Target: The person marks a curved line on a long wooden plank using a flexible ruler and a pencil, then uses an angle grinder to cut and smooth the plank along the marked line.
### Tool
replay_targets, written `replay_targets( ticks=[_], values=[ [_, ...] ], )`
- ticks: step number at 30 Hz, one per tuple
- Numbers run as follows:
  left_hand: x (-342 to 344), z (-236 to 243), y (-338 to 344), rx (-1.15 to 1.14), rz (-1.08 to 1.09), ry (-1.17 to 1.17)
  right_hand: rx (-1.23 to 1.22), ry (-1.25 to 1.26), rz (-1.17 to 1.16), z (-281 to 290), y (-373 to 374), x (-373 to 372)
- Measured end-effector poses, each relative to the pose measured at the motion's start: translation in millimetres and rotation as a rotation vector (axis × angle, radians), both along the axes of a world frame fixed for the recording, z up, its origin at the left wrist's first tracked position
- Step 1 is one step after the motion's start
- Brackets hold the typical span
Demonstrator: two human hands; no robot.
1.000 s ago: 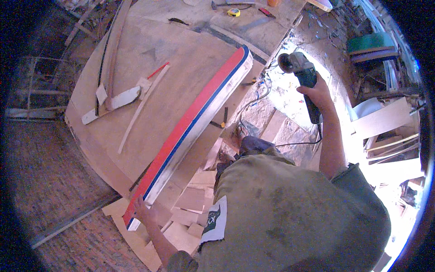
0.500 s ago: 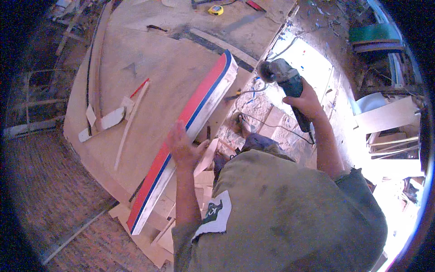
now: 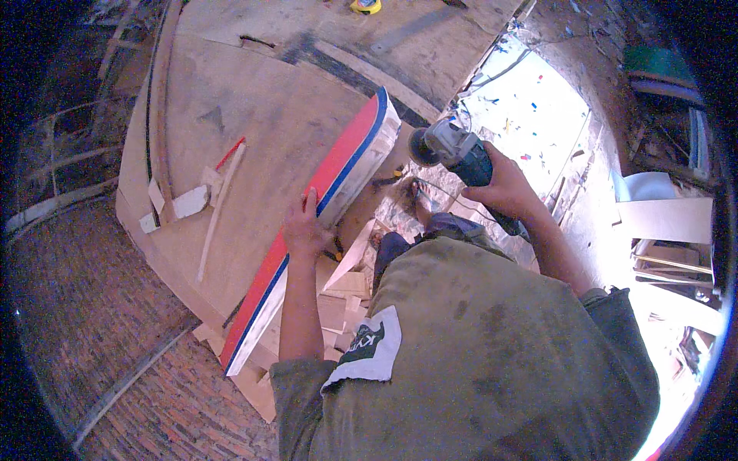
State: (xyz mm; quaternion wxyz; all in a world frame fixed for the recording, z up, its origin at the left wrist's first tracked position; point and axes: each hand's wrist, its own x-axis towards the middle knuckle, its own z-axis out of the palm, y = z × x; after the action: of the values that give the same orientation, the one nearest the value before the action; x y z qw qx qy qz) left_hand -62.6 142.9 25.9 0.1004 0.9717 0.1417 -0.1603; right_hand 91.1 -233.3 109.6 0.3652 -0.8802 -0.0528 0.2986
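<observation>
A long, narrow panel (image 3: 336, 180) lies slantwise along the near edge of the wooden worktable. Its top is red with a blue stripe, its side edge is whitish and scuffed, and its far end is rounded. My left hand (image 3: 306, 224) grips the panel near its middle, fingers over the red face; the thumb is partly hidden. Wrapped around the body of an angle grinder (image 3: 467, 160), my right hand (image 3: 507, 183) holds it in the air to the right of the panel's far end. The grinder's round disc faces the panel, apart from it.
The worktable (image 3: 254, 100) also bears a thin wooden strip (image 3: 219, 215), white offcuts (image 3: 191, 202) and a yellow tape measure (image 3: 366, 6). Wood scraps (image 3: 350, 286) lie below its near edge. A cord (image 3: 453, 196) trails under the grinder. Boards (image 3: 665, 221) are piled at right.
The grinder has come down and left, closer to the panel, its disc turning toward it. My left hand's spread fingers have closed over the panel. The view has shifted slightly.
</observation>
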Motion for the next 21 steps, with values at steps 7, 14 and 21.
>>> replay_targets(
  ticks=[7,14,21],
  values=[
    [7.7,17.7,31.2,-0.063,0.157,0.137,-0.043,-0.151,0.049,13.4,8.2,11.6],
    [11.9,26.8,36.2,-0.06,0.09,-0.058,-0.198,-0.23,0.186,46.0,65.6,14.4],
    [5.4,12.7,38.1,0.04,0.111,0.076,-0.165,-0.237,0.407,35.4,115.5,-2.8]
  ],
)
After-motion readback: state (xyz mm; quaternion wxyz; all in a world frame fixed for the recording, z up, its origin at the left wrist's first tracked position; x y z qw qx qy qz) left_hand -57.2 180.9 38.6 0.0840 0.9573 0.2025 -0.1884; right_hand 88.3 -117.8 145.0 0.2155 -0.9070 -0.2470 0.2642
